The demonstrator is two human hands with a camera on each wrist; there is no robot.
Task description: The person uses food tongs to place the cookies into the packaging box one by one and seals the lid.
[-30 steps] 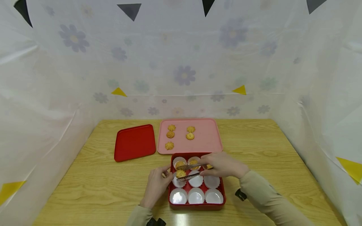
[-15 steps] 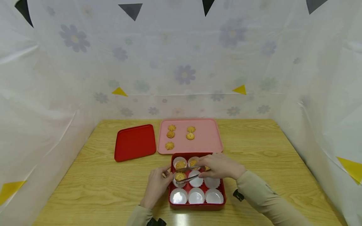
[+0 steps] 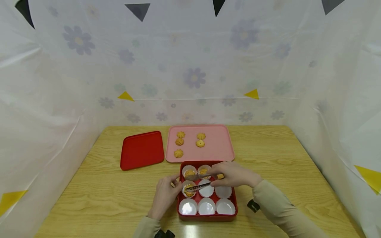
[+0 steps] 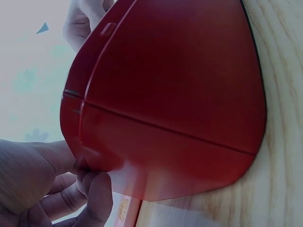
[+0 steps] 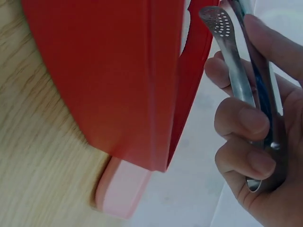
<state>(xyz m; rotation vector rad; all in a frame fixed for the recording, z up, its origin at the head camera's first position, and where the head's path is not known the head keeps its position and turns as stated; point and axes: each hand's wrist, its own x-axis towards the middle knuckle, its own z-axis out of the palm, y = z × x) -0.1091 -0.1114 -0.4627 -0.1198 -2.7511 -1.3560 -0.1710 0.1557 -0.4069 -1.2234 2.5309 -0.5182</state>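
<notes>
The red box [image 3: 208, 218] serves as the reference point and sits on the table [image 3: 89, 198] directly in front of the person. At the box's left side, the left hand [image 3: 166, 191] pinches the wall between thumb and fingers at the rim, a hold that probably keeps the box from sliding. Over the box, the right hand [image 3: 235, 174] grips the metal tongs [image 5: 232, 52] in curled fingers; the tong arms stand apart, with the perforated tip clearly visible from the right wrist. One arm crosses above the cookie [image 3: 189, 193], which lies in the left cup of the box's middle row; contact between arm and cookie cannot be determined. The paper cups [image 3: 206, 205] form three rows inside the box, presumably so that each piece has its own separate seat. In the box's back row, the left and middle cups each hold a cookie; the right one is partly hidden by the hand. Just beyond the box is the pink tray [image 3: 217, 145] carrying five loose cookies [image 3: 178, 153], apparently placed within tong reach. Beyond the box's left side lies a flat red tray [image 3: 142, 150], well outside the working area.
</notes>
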